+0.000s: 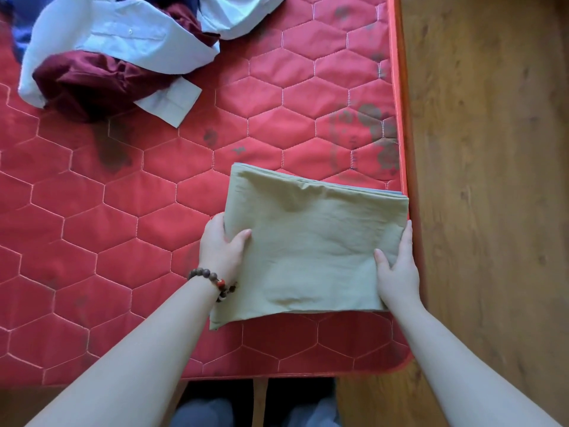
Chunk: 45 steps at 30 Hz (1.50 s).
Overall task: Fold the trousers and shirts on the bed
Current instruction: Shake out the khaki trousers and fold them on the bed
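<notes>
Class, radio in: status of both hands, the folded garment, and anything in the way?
Left hand and right hand grip olive garment, folded, at mattress edge. Unfolded pile far left, clear of it.

Folded olive garment between left hand and right hand, on red mattress

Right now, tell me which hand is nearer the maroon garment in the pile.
Left. The left hand grips the folded green garment at its left edge, on the side of the maroon garment. The right hand holds the opposite edge, by the mattress border.
</notes>
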Available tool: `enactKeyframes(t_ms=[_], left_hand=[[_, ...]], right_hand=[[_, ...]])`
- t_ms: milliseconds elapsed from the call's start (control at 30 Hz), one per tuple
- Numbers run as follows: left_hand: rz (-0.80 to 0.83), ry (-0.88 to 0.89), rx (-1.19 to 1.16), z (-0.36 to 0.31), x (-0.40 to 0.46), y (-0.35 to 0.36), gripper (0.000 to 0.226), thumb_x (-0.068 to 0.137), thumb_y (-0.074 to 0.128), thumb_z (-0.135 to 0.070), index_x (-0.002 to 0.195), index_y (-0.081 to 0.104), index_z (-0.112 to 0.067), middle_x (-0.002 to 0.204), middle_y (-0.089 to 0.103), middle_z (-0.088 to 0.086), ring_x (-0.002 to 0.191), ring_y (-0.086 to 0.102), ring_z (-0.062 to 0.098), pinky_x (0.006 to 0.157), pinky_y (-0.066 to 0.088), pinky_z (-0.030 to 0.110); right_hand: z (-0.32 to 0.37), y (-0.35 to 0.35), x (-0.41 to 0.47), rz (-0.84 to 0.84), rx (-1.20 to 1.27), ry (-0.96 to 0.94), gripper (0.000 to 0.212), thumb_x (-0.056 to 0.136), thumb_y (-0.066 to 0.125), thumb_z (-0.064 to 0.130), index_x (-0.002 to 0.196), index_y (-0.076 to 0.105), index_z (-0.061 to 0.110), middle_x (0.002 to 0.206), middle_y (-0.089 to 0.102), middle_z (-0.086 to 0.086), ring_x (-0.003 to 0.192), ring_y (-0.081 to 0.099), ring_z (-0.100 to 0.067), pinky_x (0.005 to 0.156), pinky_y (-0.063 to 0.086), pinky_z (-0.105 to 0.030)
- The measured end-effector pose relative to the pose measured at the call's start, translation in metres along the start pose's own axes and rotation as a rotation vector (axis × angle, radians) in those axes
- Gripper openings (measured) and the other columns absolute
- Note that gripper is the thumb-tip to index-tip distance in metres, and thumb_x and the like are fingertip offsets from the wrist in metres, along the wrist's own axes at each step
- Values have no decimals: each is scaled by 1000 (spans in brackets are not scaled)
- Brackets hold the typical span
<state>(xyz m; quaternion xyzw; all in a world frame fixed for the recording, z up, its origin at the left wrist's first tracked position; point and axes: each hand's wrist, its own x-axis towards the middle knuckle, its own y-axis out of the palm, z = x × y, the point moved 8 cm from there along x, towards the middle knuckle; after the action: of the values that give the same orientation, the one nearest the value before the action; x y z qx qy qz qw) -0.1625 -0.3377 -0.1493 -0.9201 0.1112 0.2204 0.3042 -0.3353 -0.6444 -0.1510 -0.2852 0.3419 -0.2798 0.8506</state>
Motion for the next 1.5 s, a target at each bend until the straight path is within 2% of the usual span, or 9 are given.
enactKeyframes(t_ms=[167,300,433,567,767,1000,1133,1333,1500], left_hand=[[-1,-22,129,8,14,6,36,89,65,-19,122,54,-12,118,54,9,104,50,19,86,36,27],[-154,75,488,-5,7,6,70,87,66,-23,148,31,-16,143,38,13,133,34,31,106,30,46],[-92,537,789,-43,-1,46,71,89,57,-22,152,26,-17,159,20,9,149,10,26,119,6,49],[74,569,978,-38,30,81,63,100,33,-35,153,0,-26,163,-2,0,148,-12,19,117,-12,44],[-53,565,1039,-23,41,76,62,96,13,-58,153,-3,-38,163,-1,3,149,-7,26,119,-7,49],[107,487,1028,-21,54,75,65,94,13,-64,148,-15,-42,161,-17,9,147,-19,28,118,-7,53],[76,518,952,-30,26,55,64,95,20,-59,153,3,-37,161,-9,14,148,-14,30,118,-6,54],[121,591,1066,27,-58,64,67,91,24,-63,152,23,-35,161,7,18,148,2,39,115,6,64],[66,594,1075,35,-31,67,72,87,26,-70,152,16,-41,161,7,14,147,1,42,114,8,65]], right_hand=[[5,1,-1,-36,-118,1,79,96,54,24,154,1,30,153,34,-6,136,36,-28,106,31,-37],[60,2,-19,-284,-515,-329,71,92,56,20,152,20,10,156,25,-15,144,24,-31,119,13,-50],[123,86,-31,-76,-662,-708,66,86,59,19,147,36,6,155,30,-11,144,26,-30,117,10,-56],[126,151,-10,186,-931,-738,62,98,29,41,154,10,23,162,-4,2,148,-8,-16,115,-16,-53],[66,74,30,-72,-885,-506,67,94,22,54,153,8,27,162,5,1,149,3,-14,118,-9,-44],[56,66,36,27,-822,-468,65,97,21,53,152,-1,27,161,-5,4,148,-7,-10,119,-6,-48],[73,69,11,-81,-785,-385,70,94,32,47,154,12,17,162,-1,-7,149,-3,-23,116,-5,-60],[67,138,-77,61,-835,-676,67,93,45,45,151,28,18,160,16,-9,148,12,-28,111,12,-67],[50,118,-46,51,-877,-669,62,92,35,53,151,26,33,161,15,-2,149,9,-25,112,1,-67]])
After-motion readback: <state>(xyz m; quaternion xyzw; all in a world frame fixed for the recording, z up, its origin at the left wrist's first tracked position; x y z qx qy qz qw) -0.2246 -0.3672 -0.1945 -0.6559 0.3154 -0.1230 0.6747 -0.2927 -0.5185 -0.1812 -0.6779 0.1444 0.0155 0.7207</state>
